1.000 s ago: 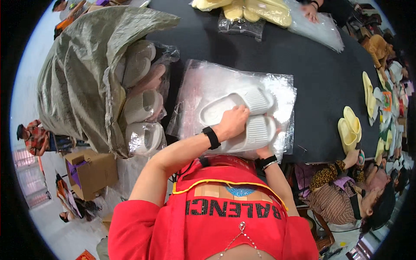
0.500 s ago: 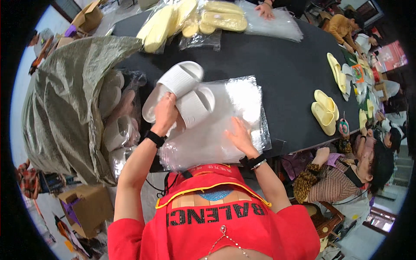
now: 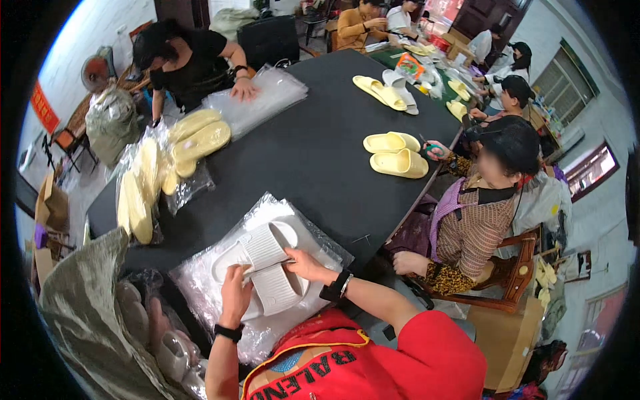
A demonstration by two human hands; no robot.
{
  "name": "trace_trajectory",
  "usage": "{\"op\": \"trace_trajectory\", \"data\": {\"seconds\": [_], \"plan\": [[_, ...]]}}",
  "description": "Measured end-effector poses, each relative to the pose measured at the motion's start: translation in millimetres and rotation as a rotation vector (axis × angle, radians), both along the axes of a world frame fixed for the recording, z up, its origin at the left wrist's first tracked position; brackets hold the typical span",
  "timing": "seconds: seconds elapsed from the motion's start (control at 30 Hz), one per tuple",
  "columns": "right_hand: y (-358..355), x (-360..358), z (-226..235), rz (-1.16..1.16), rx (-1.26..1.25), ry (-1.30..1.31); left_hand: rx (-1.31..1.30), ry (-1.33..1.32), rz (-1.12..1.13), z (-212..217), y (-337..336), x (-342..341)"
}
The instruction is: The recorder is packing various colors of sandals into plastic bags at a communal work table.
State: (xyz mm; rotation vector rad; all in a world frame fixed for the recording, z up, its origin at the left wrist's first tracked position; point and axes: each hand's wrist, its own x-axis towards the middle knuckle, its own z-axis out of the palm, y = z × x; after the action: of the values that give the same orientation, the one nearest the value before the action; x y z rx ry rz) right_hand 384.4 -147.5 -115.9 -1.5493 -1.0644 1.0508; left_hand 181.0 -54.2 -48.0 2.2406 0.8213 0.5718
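Observation:
A pair of white slide slippers lies over a stack of clear plastic bags (image 3: 200, 270) at the near edge of the dark table. The upper slipper (image 3: 265, 245) rests partly against the lower slipper (image 3: 275, 291), both with ribbed straps. My left hand (image 3: 235, 295) grips the pair at the left, fingers closed near the sole edges. From the right, my right hand (image 3: 309, 266) has its fingers bent on the pair by the ends of the straps; its fingertips are partly hidden.
Left of the bags stands a grey-green woven sack (image 3: 87, 300) holding bagged slippers. Bagged yellow slippers (image 3: 200, 137) lie at the far left. A loose yellow pair (image 3: 397, 153) is on the right, near a seated co-worker (image 3: 480, 220). Another co-worker (image 3: 193, 73) touches more plastic bags (image 3: 267, 97).
The view has turned toward the right. My right hand has come from the plastic bags to the white slippers, which now lie farther over the bag stack. My left hand still holds them.

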Motion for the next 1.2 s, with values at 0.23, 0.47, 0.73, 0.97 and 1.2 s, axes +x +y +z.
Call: {"op": "trace_trajectory", "data": {"seconds": [0.23, 0.47, 0.73, 0.97, 1.2], "plan": [[10.6, 84.9, 72.6, -0.312, 0.025, -0.222, -0.104, 0.462, 0.237, -55.7, -2.2, -52.6], [41.7, 197.0, 70.5, -0.689, -0.074, -0.416, -0.106, 0.478, 0.079, -74.5, -14.7, -80.6], [16.0, 30.5, 66.8, 0.193, 0.246, -0.885, -0.113, 0.614, 0.043, -30.8, -15.3, -44.9], [-10.7, -60.6, 25.8, 0.66, 0.085, -0.779, 0.304, 0.37, 0.461, 59.3, -63.4, -123.7], [-11.8, -80.0, 26.3, 0.679, -0.039, -0.752, 0.233, 0.748, 0.808, 25.9, -73.1, -216.4]]}}
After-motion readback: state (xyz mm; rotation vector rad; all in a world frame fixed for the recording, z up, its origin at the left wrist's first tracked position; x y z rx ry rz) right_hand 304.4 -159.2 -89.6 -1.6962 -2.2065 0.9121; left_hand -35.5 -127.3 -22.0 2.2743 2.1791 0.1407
